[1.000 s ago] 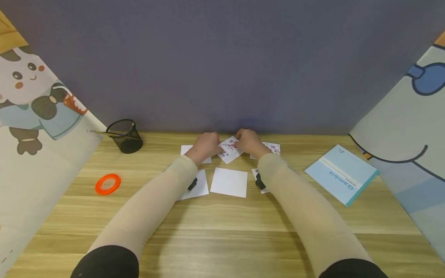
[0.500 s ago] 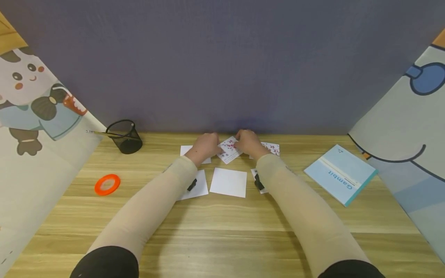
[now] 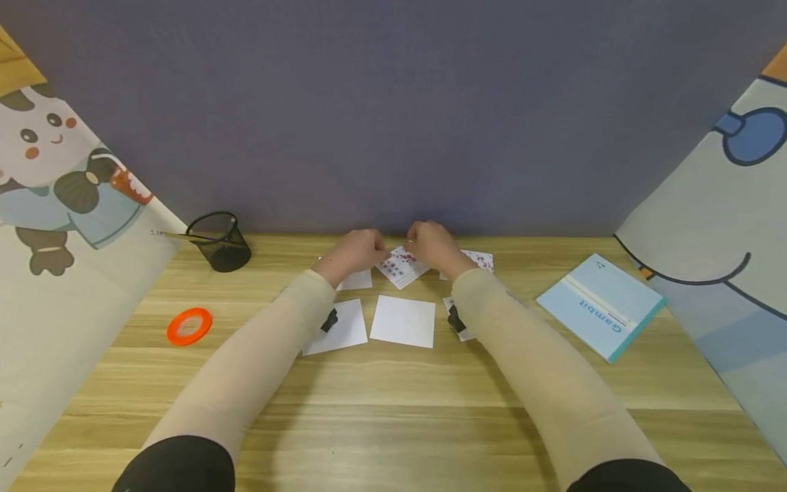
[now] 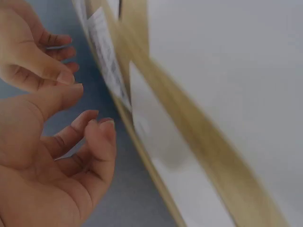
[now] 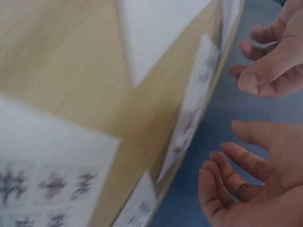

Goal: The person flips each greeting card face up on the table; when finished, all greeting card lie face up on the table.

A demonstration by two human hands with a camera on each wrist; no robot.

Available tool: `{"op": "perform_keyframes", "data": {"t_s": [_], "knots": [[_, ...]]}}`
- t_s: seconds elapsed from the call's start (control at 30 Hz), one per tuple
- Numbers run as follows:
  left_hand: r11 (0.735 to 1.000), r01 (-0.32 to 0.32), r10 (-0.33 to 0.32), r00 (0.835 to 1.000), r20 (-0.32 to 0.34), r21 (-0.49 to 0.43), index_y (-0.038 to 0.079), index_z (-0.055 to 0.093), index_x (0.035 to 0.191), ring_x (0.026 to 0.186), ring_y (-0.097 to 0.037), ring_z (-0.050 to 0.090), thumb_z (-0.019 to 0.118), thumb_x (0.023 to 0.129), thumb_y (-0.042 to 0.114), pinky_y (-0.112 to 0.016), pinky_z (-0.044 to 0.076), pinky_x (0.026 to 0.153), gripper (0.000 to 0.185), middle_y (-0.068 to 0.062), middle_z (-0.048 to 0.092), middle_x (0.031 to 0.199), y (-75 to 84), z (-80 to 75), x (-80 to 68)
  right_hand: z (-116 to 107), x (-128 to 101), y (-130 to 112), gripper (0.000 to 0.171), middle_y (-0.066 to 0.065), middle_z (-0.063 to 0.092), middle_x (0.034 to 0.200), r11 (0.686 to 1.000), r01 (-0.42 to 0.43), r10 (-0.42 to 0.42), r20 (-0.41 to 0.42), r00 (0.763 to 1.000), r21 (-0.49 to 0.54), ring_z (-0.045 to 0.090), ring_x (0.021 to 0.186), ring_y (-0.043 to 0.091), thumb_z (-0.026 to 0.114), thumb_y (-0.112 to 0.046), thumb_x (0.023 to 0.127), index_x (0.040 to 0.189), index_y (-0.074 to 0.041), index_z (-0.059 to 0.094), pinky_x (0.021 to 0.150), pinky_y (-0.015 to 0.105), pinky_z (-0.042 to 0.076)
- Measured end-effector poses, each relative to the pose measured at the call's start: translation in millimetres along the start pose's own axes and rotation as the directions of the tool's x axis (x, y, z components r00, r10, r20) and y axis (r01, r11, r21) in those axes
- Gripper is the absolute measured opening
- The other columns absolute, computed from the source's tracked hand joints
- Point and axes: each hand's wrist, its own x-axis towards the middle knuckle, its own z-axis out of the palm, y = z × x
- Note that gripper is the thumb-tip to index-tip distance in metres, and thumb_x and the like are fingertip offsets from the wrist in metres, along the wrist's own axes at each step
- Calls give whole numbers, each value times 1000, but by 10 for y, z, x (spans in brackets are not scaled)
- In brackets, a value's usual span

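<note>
A card printed with pink flowers and dark characters (image 3: 401, 271) lies tilted on the table near the back wall. Just left of it hovers my left hand (image 3: 356, 253), fingers loosely bent, holding nothing. My right hand (image 3: 433, 247) is raised by the card's upper right edge. In the right wrist view its fingers (image 5: 244, 187) curve loosely around empty air, apart from the card (image 5: 193, 111). The left wrist view likewise shows nothing between the left hand's thumb and fingers (image 4: 102, 142). A white card (image 3: 356, 281) lies partly beneath the left hand.
White cards lie in front, one at left (image 3: 347, 328) and one in the middle (image 3: 402, 321). Another flowered card (image 3: 481, 260) sits behind the right wrist. A mesh pen cup (image 3: 227, 254), orange tape roll (image 3: 188, 326) and Gambit notebook (image 3: 599, 307) stand farther out.
Both hands have let go of the flowered card and risen off it. The left hand has shifted slightly left, and the card has turned a little, showing more of its characters.
</note>
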Motion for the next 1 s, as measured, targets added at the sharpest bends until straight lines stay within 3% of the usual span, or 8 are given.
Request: {"op": "perform_keyframes", "data": {"t_s": [0.13,0.23,0.37,0.5,0.57,0.73,1.0], "knots": [[1000,-11,11,1000,18,-20,4,69,116,89,-20,60,66,104,30,-30,50,74,29,-11,72,110,-140,-118,-38,-27,-12,-125,38,18,68,141,998,3,-5,34,999,65,63,132,37,65,-25,105,136,-3,66,117,50,51],[1000,11,-10,998,55,-23,4,67,119,95,-23,62,69,102,32,-35,53,80,32,-12,71,114,-247,-195,-74,-8,-8,-190,41,17,68,143,992,-12,5,56,998,128,65,128,35,66,-26,104,139,-5,64,118,49,50],[998,42,-47,991,126,43,0,63,134,118,-34,66,73,99,37,-48,57,102,52,-19,69,133,-360,-275,-127,45,-3,-253,44,17,66,143,976,-43,19,116,993,212,71,113,31,64,-25,105,145,-6,60,107,45,58],[990,71,-92,981,171,123,-3,58,146,142,-43,53,74,97,45,-57,45,121,70,-23,60,150,-476,-329,-184,101,3,-323,44,19,64,142,949,-67,11,183,983,307,74,99,29,56,-23,110,150,-4,54,89,40,65],[988,88,-110,978,178,125,-3,56,148,147,-44,45,73,97,49,-60,39,125,74,-23,57,153,-551,-335,-200,144,18,-354,44,21,63,142,922,-81,1,208,978,378,73,98,28,51,-23,112,151,-3,52,87,37,66],[990,119,-132,973,192,78,-2,51,151,154,-46,35,71,97,56,-64,33,128,82,-23,51,158,-717,-361,-240,238,39,-442,45,25,66,132,849,-124,-13,255,967,513,74,93,26,45,-24,114,152,1,48,85,37,67],[985,145,-164,953,253,94,6,45,156,155,-43,36,83,84,65,-67,36,125,100,-23,37,165,-790,-415,-260,363,38,-515,44,26,69,112,843,-143,-7,277,961,518,71,77,22,51,-23,112,146,5,50,81,36,68]]}}
